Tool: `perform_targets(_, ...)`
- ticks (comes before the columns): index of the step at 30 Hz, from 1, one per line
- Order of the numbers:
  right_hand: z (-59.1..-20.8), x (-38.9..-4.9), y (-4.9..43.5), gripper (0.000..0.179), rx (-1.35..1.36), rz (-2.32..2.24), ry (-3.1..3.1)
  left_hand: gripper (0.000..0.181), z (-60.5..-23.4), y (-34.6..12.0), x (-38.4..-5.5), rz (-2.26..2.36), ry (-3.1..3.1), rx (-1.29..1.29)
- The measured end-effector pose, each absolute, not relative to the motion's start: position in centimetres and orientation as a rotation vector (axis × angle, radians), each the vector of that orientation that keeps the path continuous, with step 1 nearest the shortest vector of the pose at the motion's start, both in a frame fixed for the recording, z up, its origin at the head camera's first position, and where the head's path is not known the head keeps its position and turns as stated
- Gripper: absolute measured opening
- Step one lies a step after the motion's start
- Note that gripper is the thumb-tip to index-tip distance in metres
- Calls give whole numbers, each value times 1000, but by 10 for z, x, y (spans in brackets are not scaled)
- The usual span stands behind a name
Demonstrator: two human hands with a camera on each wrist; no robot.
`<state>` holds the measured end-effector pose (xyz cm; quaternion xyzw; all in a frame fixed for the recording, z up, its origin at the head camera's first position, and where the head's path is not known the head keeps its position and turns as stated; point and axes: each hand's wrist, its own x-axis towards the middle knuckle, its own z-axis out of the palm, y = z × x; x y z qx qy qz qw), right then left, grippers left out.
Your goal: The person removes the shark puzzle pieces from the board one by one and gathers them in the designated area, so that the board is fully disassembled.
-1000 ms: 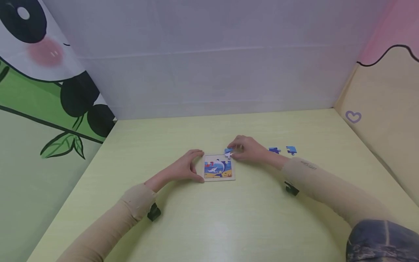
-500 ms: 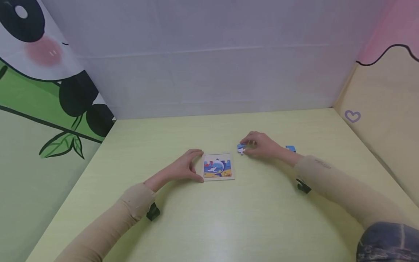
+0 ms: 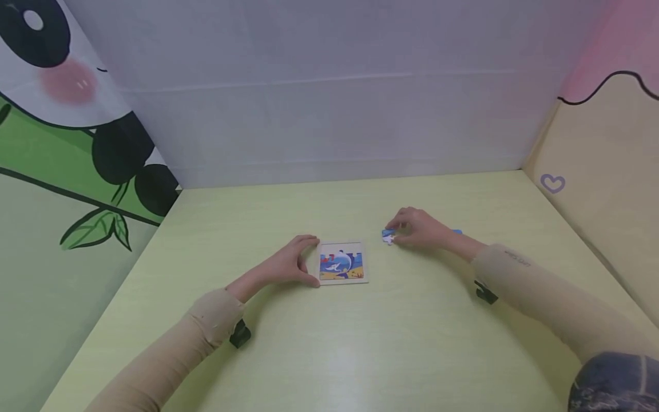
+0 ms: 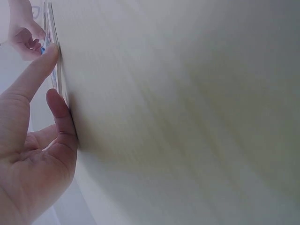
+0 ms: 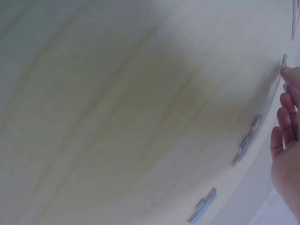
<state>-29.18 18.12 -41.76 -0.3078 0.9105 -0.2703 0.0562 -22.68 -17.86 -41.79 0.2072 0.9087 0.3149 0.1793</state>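
Note:
A small square puzzle tray (image 3: 366, 263) with a pale rim lies on the table, its picture showing a dolphin over sand. The strip along its top is bare of pieces. At its left side my left hand (image 3: 285, 261) holds it, thumb at the lower left corner and index finger at the upper left. To the right of the tray, my right hand (image 3: 417, 229) pinches a blue-and-white puzzle piece (image 3: 388, 236) between thumb and fingers. In the right wrist view that piece (image 5: 284, 61) stands edge-on at the fingertips, low over the table.
Two loose puzzle pieces lie on the table beyond my right hand: a nearer piece (image 5: 246, 140) and a farther blue piece (image 5: 202, 207). My right wrist mostly hides them in the head view. A pale wall (image 3: 329, 131) rises behind the table (image 3: 309, 355).
My right hand has moved right, away from the tray's upper right corner, carrying the puzzle piece; its wrist now covers the loose pieces. My left hand stays at the tray.

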Motion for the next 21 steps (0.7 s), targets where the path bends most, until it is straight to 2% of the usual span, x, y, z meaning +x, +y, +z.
perform_targets(21,-426,-295,209,24,-1034,-667,2842,102,-420,-180,-226,892,2575,565)
